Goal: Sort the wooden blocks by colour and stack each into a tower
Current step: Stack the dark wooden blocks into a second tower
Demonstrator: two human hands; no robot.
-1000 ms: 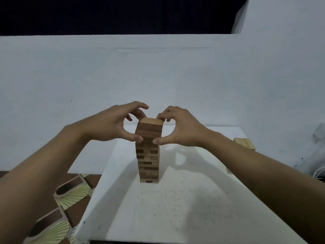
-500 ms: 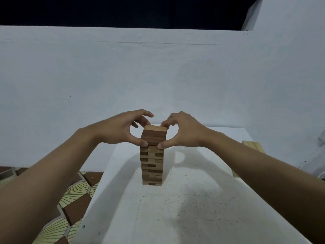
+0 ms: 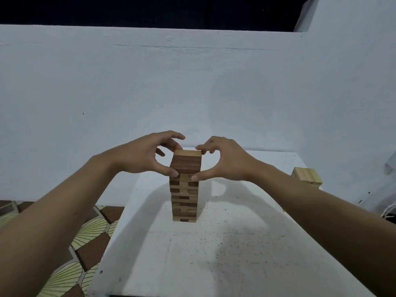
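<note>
My right forearm (image 3: 321,207) covers the lower corner of the pale stack (image 3: 308,176) at the right edge of the tabletop (image 3: 235,264). The tower's (image 3: 184,189) far face is out of sight, and both my arms are cut off below.

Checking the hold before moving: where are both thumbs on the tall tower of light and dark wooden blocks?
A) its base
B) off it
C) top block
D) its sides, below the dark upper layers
D: thumbs of the left hand and right hand press the tower just under those layers.
</note>
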